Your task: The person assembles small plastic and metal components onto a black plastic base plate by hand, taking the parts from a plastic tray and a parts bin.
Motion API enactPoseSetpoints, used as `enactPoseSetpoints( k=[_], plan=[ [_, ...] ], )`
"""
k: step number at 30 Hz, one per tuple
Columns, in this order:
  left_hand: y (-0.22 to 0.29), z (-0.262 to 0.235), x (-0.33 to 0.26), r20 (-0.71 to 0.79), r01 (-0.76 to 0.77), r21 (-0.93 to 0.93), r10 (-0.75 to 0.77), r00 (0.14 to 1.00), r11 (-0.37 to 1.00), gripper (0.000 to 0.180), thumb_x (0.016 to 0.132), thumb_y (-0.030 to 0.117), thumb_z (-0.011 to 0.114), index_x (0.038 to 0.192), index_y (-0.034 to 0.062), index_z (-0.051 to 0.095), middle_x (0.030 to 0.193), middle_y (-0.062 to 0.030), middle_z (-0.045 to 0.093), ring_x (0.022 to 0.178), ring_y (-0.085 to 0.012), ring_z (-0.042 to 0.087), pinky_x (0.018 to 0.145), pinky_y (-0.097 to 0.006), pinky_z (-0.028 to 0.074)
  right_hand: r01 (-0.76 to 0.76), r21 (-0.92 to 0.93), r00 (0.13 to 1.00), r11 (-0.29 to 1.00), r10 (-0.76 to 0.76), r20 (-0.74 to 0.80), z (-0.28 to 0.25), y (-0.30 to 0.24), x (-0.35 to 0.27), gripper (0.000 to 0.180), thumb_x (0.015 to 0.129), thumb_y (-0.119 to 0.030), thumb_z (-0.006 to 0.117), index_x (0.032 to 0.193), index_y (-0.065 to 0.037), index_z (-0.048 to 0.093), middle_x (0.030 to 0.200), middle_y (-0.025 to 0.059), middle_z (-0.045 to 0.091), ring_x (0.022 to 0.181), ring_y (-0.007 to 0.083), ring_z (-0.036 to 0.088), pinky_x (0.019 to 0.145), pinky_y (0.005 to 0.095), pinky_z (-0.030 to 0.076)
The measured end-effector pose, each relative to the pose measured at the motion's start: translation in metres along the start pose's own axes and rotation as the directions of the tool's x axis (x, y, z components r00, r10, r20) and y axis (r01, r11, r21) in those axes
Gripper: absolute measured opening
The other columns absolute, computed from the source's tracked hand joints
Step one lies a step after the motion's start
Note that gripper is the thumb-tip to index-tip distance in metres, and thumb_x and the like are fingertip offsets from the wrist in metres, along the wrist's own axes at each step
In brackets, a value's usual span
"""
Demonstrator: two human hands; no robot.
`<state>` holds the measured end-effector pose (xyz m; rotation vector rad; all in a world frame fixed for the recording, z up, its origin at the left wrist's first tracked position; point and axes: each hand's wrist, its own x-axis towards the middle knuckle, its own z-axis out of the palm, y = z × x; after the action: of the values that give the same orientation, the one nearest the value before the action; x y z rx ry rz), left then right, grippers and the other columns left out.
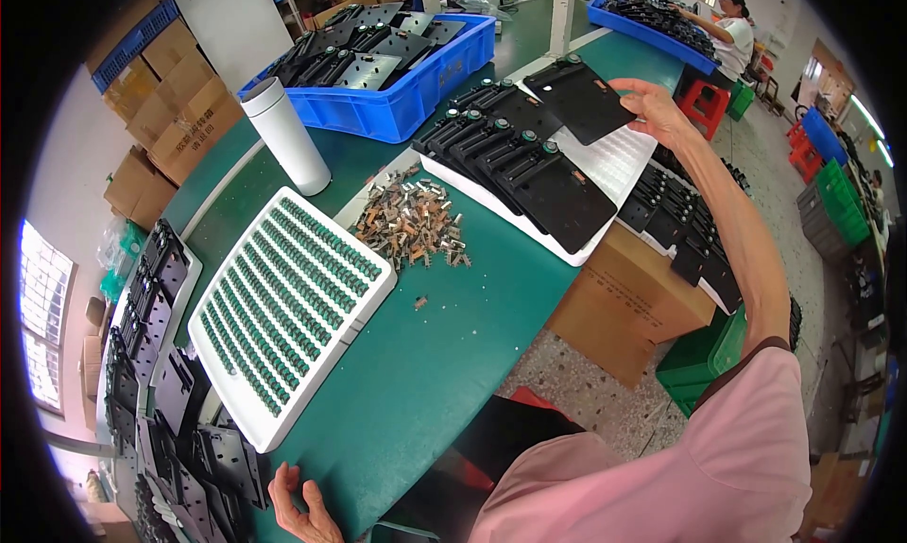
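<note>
My right hand (658,108) is stretched out to the far right and grips the edge of a flat black plate (580,97), held over a white foam tray (605,160). Several more black plates (520,155) with green knobs lie overlapped in a row on that tray. My left hand (300,507) rests low at the near table edge with fingers spread, holding nothing, beside a stack of black plates (203,448). A white tray of small green parts (288,302) and a pile of small metal clips (413,224) lie between the hands on the green table (444,354).
A white cylindrical bottle (286,135) stands near a blue bin (406,99) of black plates. More black plates lie on a tray at left (142,307) and on a cardboard box at right (685,236). Cardboard boxes (156,99) are stacked at far left. Another person (732,33) works at a far table.
</note>
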<state>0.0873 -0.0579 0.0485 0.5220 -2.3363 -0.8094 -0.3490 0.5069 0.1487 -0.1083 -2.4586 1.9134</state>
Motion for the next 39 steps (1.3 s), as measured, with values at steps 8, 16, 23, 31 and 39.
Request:
enactPoseSetpoints(
  k=[8, 16, 23, 31, 39],
  plan=[
    [0.007, 0.000, 0.000, 0.010, 0.033, 0.094, -0.034, 0.999, 0.995, 0.048, 0.095, 0.039, 0.069, 0.120, -0.0015, 0.064, 0.099, -0.0106, 0.066, 0.087, -0.0198, 0.060, 0.078, -0.033, 0.049, -0.155, 0.086, 0.987, 0.984, 0.159, -0.037, 0.000, 0.058, 0.060, 0.035, 0.099, -0.004, 0.055, 0.132, -0.014, 0.061, 0.107, -0.0031, 0.069, 0.090, 0.0068, 0.064, 0.075, 0.0268, 0.052],
    [0.009, 0.001, 0.000, 0.018, 0.020, 0.114, -0.022, 1.000, 0.993, 0.046, 0.095, 0.037, 0.069, 0.120, -0.0020, 0.065, 0.099, -0.0098, 0.066, 0.087, -0.0197, 0.060, 0.079, -0.033, 0.049, -0.169, 0.040, 0.984, 0.985, 0.167, 0.054, 0.028, 0.048, 0.068, 0.037, 0.096, -0.006, 0.064, 0.131, -0.017, 0.063, 0.104, -0.0050, 0.069, 0.087, 0.0063, 0.064, 0.077, 0.0264, 0.052],
    [0.009, 0.000, 0.001, 0.037, 0.025, 0.116, -0.030, 0.999, 0.993, 0.045, 0.095, 0.036, 0.069, 0.120, -0.0020, 0.065, 0.097, -0.0090, 0.065, 0.086, -0.0191, 0.059, 0.079, -0.033, 0.048, -0.166, 0.030, 0.983, 0.986, 0.163, 0.085, 0.036, 0.045, 0.069, 0.036, 0.095, -0.007, 0.064, 0.130, -0.018, 0.065, 0.100, -0.0067, 0.069, 0.087, 0.0059, 0.063, 0.078, 0.0262, 0.050],
    [0.011, 0.001, 0.001, 0.045, 0.018, 0.118, -0.024, 0.999, 0.993, 0.045, 0.095, 0.035, 0.069, 0.120, -0.0022, 0.065, 0.097, -0.0087, 0.064, 0.087, -0.0194, 0.059, 0.079, -0.032, 0.048, -0.104, 0.032, 0.986, 0.994, 0.099, 0.135, 0.043, 0.054, 0.078, 0.032, 0.094, -0.004, 0.064, 0.125, -0.010, 0.066, 0.107, 0.0033, 0.071, 0.096, 0.0123, 0.069, 0.087, 0.0301, 0.058],
    [0.009, -0.001, 0.000, 0.034, 0.033, 0.107, -0.037, 0.999, 0.994, 0.045, 0.095, 0.035, 0.069, 0.119, -0.0030, 0.064, 0.099, -0.0091, 0.065, 0.089, -0.0193, 0.060, 0.081, -0.032, 0.048, -0.010, -0.183, 0.999, 0.983, 0.017, 0.037, 0.066, 0.044, 0.057, 0.027, 0.087, -0.002, 0.065, 0.113, -0.004, 0.072, 0.098, 0.0049, 0.070, 0.085, 0.0136, 0.064, 0.074, 0.0288, 0.051]
  ],
)
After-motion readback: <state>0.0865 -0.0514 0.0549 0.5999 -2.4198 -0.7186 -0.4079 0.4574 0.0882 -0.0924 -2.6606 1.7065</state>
